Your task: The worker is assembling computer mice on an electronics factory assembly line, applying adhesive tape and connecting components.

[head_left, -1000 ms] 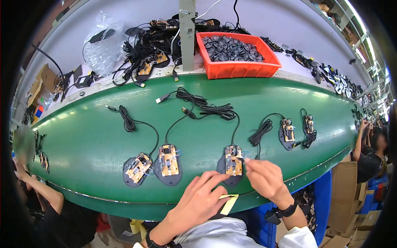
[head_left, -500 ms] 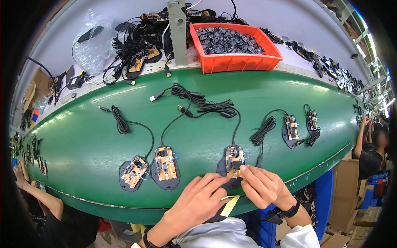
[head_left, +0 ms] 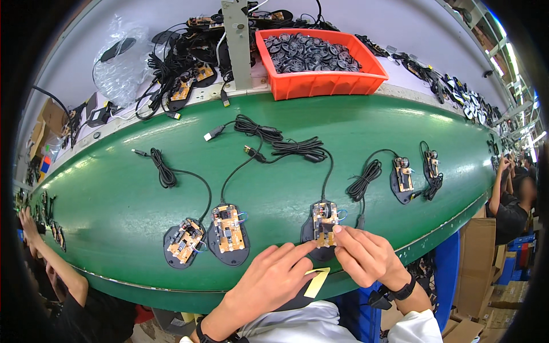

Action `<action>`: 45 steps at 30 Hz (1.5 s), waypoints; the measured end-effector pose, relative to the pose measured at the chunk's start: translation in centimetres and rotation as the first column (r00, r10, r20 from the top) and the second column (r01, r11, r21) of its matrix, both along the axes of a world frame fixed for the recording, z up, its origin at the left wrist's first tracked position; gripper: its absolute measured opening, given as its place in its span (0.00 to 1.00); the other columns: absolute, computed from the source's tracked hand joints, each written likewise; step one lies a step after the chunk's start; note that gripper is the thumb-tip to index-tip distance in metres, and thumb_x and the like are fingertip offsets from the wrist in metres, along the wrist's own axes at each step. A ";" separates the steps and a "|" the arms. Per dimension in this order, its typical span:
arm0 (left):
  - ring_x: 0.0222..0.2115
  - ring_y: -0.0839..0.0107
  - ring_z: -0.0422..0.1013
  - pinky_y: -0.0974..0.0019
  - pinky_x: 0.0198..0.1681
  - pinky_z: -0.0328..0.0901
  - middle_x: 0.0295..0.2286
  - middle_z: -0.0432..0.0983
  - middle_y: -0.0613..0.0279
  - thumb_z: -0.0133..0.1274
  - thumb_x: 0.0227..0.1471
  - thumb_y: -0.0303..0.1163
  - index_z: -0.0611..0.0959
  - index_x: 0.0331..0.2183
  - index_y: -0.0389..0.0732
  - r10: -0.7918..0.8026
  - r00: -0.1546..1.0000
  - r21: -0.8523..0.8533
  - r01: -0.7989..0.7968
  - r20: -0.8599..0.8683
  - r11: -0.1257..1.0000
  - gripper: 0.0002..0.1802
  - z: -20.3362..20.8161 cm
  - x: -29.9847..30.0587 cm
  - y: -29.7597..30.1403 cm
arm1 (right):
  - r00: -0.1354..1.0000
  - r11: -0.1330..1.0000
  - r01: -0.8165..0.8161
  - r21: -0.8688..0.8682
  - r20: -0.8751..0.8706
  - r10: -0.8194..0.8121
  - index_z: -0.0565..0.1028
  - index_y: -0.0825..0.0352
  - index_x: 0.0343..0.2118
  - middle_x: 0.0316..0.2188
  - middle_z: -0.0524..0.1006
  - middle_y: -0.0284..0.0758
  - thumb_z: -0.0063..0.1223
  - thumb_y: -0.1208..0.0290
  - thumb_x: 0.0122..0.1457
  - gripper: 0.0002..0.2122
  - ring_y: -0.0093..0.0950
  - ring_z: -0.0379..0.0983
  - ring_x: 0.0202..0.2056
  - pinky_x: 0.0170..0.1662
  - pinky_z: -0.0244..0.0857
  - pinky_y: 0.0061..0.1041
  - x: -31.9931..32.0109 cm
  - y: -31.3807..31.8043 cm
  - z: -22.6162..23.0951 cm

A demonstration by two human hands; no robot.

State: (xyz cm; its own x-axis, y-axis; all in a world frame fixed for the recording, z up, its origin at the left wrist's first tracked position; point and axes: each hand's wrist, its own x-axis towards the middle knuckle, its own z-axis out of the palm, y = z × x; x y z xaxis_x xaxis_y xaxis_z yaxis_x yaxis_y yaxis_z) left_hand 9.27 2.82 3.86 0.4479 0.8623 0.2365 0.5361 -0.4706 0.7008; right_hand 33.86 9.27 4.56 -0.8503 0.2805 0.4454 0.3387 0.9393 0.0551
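Just in front of me on the green belt lies an opened computer mouse [head_left: 325,214], its tan circuit board on a black base with a cable running away from me. My right hand [head_left: 366,254] is closed in a pinch over the board's near right side; what the fingertips hold is too small and hidden to name. Reaching to the board's near left edge is the index finger of my left hand [head_left: 271,271]. Under its thumb that hand grips a yellow strip [head_left: 318,282] with a dark sheet beside it.
Two more opened mice [head_left: 229,234] [head_left: 185,243] lie to the left, and two others [head_left: 403,177] [head_left: 432,166] to the right, with bundled cables. A red bin [head_left: 329,86] of dark round parts stands behind, beside a metal post [head_left: 237,46]. Co-workers sit at both ends.
Both hands stay over the same mouse, and the right fingertips have shifted only slightly at the board. The view has tilted a little. At far left, a co-worker's arm has moved.
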 end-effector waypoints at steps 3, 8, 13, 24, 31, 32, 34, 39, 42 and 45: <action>0.36 0.63 0.75 0.60 0.38 0.72 0.49 0.80 0.57 0.68 0.50 0.34 0.79 0.29 0.39 -0.001 0.998 0.011 0.002 -0.062 1.000 0.14 -0.2 0.0 -0.1 | 1.000 1.000 0.008 0.007 -0.022 -0.008 0.76 0.73 0.30 0.42 0.81 0.56 0.60 0.76 0.51 0.07 0.40 0.83 0.36 0.37 0.79 0.30 -0.3 0.0 0.4; 0.35 0.64 0.76 0.59 0.38 0.72 0.49 0.80 0.57 0.67 0.52 0.35 0.78 0.29 0.39 -0.003 0.996 0.005 0.003 -0.088 1.000 0.14 -0.2 -0.2 -0.2 | 1.000 0.999 -0.008 0.035 0.012 0.007 0.76 0.74 0.30 0.42 0.81 0.56 0.60 0.77 0.51 0.07 0.40 0.83 0.35 0.37 0.80 0.31 -0.4 -0.1 0.2; 0.35 0.65 0.76 0.59 0.39 0.72 0.50 0.80 0.57 0.66 0.53 0.36 0.78 0.29 0.39 -0.016 0.996 -0.012 0.015 -0.084 1.000 0.14 -0.2 -0.4 -0.2 | 0.999 0.999 0.006 0.044 0.039 -0.008 0.76 0.74 0.28 0.42 0.81 0.57 0.61 0.76 0.51 0.06 0.41 0.83 0.35 0.38 0.80 0.32 -0.5 -0.3 0.3; 0.36 0.64 0.77 0.59 0.40 0.73 0.50 0.80 0.55 0.67 0.53 0.36 0.78 0.29 0.38 -0.037 0.997 -0.017 0.036 -0.072 0.999 0.15 -0.4 -0.8 -0.1 | 0.992 0.999 -0.029 0.022 0.124 0.026 0.76 0.72 0.27 0.40 0.81 0.54 0.60 0.75 0.50 0.06 0.40 0.83 0.37 0.38 0.79 0.31 -0.7 -0.6 0.6; 0.37 0.63 0.77 0.59 0.40 0.73 0.50 0.79 0.55 0.67 0.52 0.35 0.78 0.30 0.38 -0.044 0.997 -0.025 0.043 -0.057 0.999 0.15 -0.5 -1.0 -0.1 | 0.980 0.998 -0.056 0.013 0.193 0.052 0.76 0.71 0.27 0.39 0.82 0.51 0.60 0.74 0.49 0.07 0.40 0.82 0.37 0.39 0.79 0.30 -0.8 -0.7 0.9; 0.37 0.63 0.77 0.59 0.40 0.73 0.50 0.79 0.55 0.67 0.52 0.35 0.78 0.30 0.38 -0.043 0.997 -0.025 0.041 -0.057 0.999 0.15 -0.5 -1.1 -0.1 | 0.980 0.998 -0.058 0.013 0.193 0.054 0.76 0.71 0.27 0.39 0.82 0.51 0.60 0.74 0.49 0.07 0.40 0.82 0.37 0.39 0.79 0.30 -0.9 -0.7 1.0; 0.38 0.62 0.77 0.58 0.41 0.73 0.51 0.79 0.54 0.66 0.53 0.35 0.78 0.30 0.38 -0.047 0.997 -0.042 0.045 -0.058 0.998 0.15 -0.5 -1.2 -0.2 | 0.978 0.998 -0.064 0.004 0.200 0.062 0.76 0.70 0.27 0.38 0.82 0.49 0.60 0.73 0.48 0.07 0.40 0.82 0.39 0.40 0.79 0.31 -1.2 -0.7 1.0; 0.38 0.61 0.77 0.57 0.42 0.73 0.51 0.78 0.54 0.66 0.53 0.35 0.78 0.30 0.38 -0.052 0.997 -0.041 0.050 -0.050 0.998 0.14 -0.5 -1.2 -0.2 | 0.974 0.998 -0.060 0.000 0.219 0.058 0.76 0.70 0.27 0.38 0.82 0.48 0.60 0.72 0.49 0.07 0.40 0.82 0.40 0.41 0.79 0.32 -1.3 -0.9 1.2; 0.38 0.61 0.77 0.57 0.42 0.73 0.52 0.78 0.54 0.66 0.53 0.35 0.78 0.29 0.37 -0.058 0.997 -0.045 0.056 -0.047 0.997 0.14 -0.5 -1.2 -0.2 | 0.973 0.999 -0.051 0.002 0.225 0.049 0.76 0.70 0.27 0.38 0.82 0.47 0.60 0.72 0.49 0.07 0.40 0.82 0.41 0.42 0.79 0.32 -1.3 -0.9 1.3; 0.38 0.61 0.77 0.57 0.42 0.73 0.52 0.78 0.53 0.66 0.53 0.35 0.77 0.29 0.37 -0.063 0.997 -0.048 0.061 -0.042 0.997 0.14 -0.5 -1.4 -0.2 | 0.974 0.999 -0.032 -0.003 0.226 0.032 0.76 0.70 0.27 0.38 0.82 0.47 0.60 0.72 0.49 0.07 0.40 0.82 0.40 0.42 0.80 0.32 -1.5 -1.1 1.3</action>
State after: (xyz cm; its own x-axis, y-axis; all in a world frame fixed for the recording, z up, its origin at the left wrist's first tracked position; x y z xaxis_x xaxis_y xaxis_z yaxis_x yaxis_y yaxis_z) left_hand 7.90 2.65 3.34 0.5097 0.8423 0.1753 0.5377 -0.4709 0.6993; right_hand 32.39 8.15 5.85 -0.9375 0.2513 0.2406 0.2873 0.9493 0.1280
